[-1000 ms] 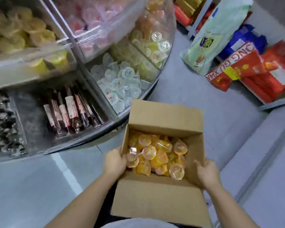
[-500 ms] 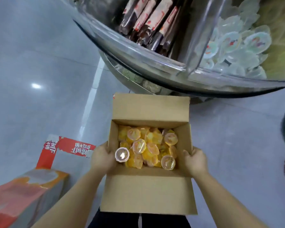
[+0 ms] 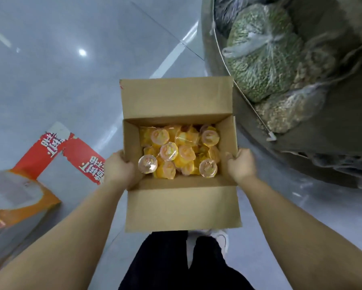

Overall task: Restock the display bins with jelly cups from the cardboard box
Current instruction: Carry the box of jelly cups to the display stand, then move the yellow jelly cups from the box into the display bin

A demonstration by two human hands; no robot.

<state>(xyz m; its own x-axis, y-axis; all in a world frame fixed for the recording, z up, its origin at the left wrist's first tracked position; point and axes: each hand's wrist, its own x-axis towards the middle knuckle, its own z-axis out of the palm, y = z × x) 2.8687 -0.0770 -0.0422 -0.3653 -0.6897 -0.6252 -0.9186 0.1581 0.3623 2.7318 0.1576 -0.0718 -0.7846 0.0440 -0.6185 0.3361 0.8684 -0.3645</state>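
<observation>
An open cardboard box (image 3: 175,101) is held in front of me above the floor, its flaps folded outward. Inside lies a heap of orange and yellow jelly cups (image 3: 179,152) with clear lids. My left hand (image 3: 119,169) grips the box's left wall, fingers curled over its edge. On the opposite wall, my right hand (image 3: 240,164) grips in the same way. The round display stand (image 3: 322,132) curves along the right side; only its lower tier shows here.
Clear bags of green and beige snacks (image 3: 263,53) fill the stand's lower tier close to the box's far right corner. An opened red and orange carton (image 3: 29,176) sits on the grey tiled floor at left. My dark trousers and a white shoe (image 3: 219,239) show below the box.
The view has swung left and down along the stand: the jelly and bar bins have left the frame, and the bagged snacks tier now shows. Both hands keep their hold on the box.
</observation>
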